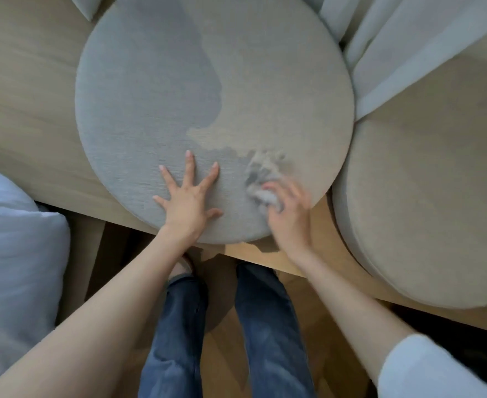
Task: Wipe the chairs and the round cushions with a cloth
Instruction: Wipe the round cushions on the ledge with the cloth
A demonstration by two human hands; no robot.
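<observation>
1. There is one camera, and it sits on the person's head.
2. It looks forward and down, almost straight down onto a round cushion (179, 96) on the wooden surface (21, 96).
3. It is near. The cushion fills much of the picture. Both arms reach in from the bottom to the left hand (189, 206) and the right hand (291, 222). The right hand and the cloth (262, 176) it grips look blurry.
4. The view is wide. It also takes in a second cushion (423, 211) on the right, white bedding (12, 254) on the left, and the person's legs (265, 326) and the floor (222, 349) below.
</observation>
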